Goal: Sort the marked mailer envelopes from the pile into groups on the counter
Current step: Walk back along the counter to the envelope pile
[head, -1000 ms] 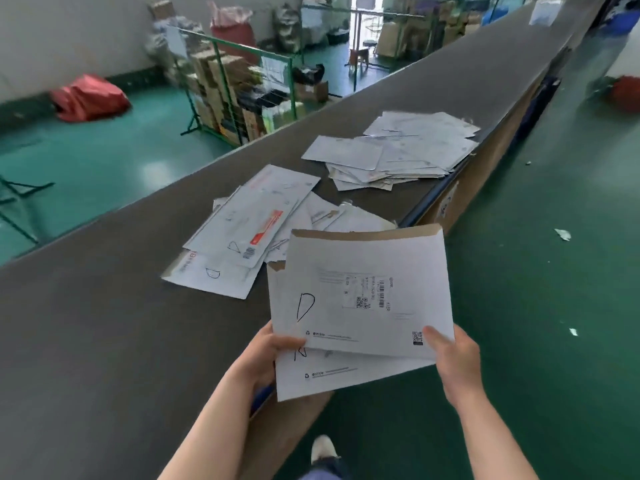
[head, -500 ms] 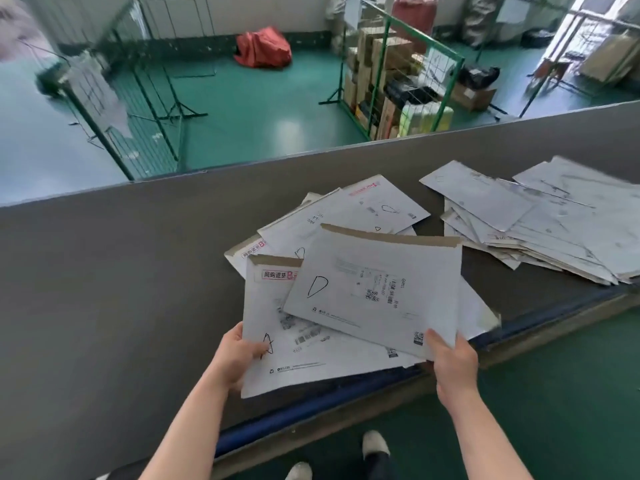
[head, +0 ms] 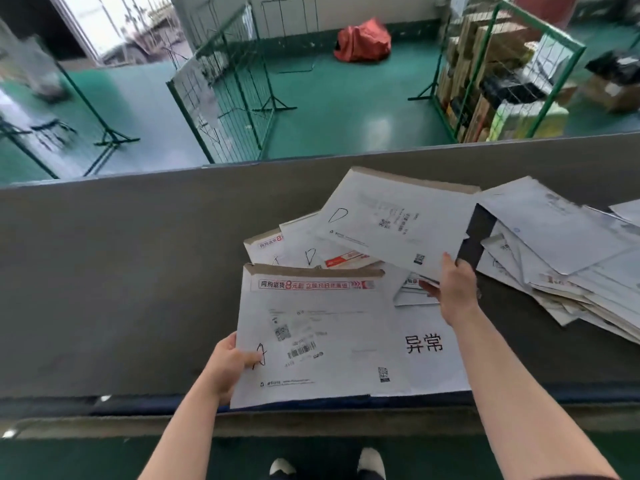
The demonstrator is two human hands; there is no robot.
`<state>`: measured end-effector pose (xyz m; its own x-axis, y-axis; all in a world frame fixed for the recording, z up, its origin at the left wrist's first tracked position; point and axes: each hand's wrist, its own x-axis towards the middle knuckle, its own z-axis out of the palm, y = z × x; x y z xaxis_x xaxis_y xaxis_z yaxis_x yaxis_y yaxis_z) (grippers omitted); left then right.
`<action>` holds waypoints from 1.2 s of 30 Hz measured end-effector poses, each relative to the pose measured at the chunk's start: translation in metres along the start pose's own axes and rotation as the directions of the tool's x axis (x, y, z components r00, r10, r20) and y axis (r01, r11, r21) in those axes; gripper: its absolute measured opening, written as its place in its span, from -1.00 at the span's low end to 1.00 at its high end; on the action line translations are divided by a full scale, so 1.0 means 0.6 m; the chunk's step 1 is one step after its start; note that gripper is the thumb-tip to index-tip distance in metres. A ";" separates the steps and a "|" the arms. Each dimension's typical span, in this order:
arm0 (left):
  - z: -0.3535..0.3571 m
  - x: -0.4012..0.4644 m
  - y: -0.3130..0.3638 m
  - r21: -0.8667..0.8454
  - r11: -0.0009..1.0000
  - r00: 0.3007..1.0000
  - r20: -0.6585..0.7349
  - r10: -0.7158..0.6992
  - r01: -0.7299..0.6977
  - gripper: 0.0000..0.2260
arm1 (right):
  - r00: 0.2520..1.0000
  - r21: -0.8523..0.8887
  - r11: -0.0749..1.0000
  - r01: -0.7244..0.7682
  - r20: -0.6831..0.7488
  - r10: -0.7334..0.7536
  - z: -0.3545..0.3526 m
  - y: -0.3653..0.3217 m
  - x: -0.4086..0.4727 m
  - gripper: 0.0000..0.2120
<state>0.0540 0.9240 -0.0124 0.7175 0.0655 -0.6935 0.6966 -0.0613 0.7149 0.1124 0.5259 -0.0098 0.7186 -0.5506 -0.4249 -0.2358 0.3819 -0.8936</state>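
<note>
My left hand [head: 227, 367] grips the lower left corner of a white mailer marked "A" [head: 311, 337], held over the counter's near edge. My right hand [head: 453, 289] pinches the lower right corner of a white mailer marked "D" [head: 391, 220], held out over a small group of D-marked mailers [head: 298, 251] on the grey counter [head: 121, 271]. A white sheet with two large black characters [head: 426, 344] lies under my right forearm. The big unsorted pile of white mailers [head: 561, 258] spreads to the right.
The counter's dark blue front edge [head: 138, 403] runs below the mailers. Beyond the counter are a green floor, green wire cage carts [head: 221, 95], one full of cartons [head: 491, 71], and a red sack [head: 363, 39]. My shoes [head: 370, 462] show at the bottom.
The two mailers have come apart: my right hand carried the D mailer forward and right over the D group, while my left hand kept the A mailer near the front edge. The view has turned left.
</note>
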 end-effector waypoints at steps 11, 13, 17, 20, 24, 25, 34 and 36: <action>0.006 -0.005 -0.016 -0.077 0.997 0.998 -0.061 -0.012 0.007 -0.64 | 0.956 -0.206 0.956 -0.209 0.164 0.245 -0.038 0.115 -0.021 -0.80; 0.005 -0.007 -0.019 -0.087 0.996 0.996 -0.089 0.004 -0.012 -0.65 | 0.934 -0.265 0.942 -0.205 0.236 0.270 -0.026 0.133 -0.031 -0.74; -0.028 -0.025 -0.029 -0.134 0.990 0.987 -0.157 0.032 -0.054 -0.68 | 0.860 -0.389 0.908 -0.155 0.399 0.317 0.025 0.161 -0.055 -0.74; -0.079 -0.050 -0.053 -0.248 0.965 0.976 -0.214 0.034 -0.088 -0.69 | 0.812 -0.442 0.890 -0.115 0.474 0.341 0.081 0.177 -0.085 -0.76; -0.153 -0.091 -0.094 -0.441 0.884 0.961 -0.275 0.033 -0.156 -0.74 | 0.645 -0.506 0.859 -0.079 0.631 0.431 0.157 0.194 -0.151 -0.64; -0.176 -0.107 -0.110 -0.488 0.857 0.959 -0.283 0.027 -0.168 -0.73 | 0.560 -0.542 0.838 -0.070 0.674 0.483 0.179 0.201 -0.171 -0.48; -0.420 -0.245 -0.297 -0.716 0.583 0.903 -0.424 0.074 -0.384 -0.48 | 0.117 -0.689 0.689 0.225 0.721 0.683 0.439 0.316 -0.454 -0.42; -0.490 -0.281 -0.352 -0.722 0.529 0.865 -0.499 0.049 -0.447 -0.48 | 0.107 -0.683 0.673 0.284 0.720 0.686 0.500 0.357 -0.549 -0.45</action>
<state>-0.2154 1.2189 -0.0198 0.6528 0.5508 -0.5201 0.0446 0.6574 0.7523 0.0217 1.0118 -0.0180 0.3862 0.7372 -0.5545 -0.4014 -0.4069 -0.8205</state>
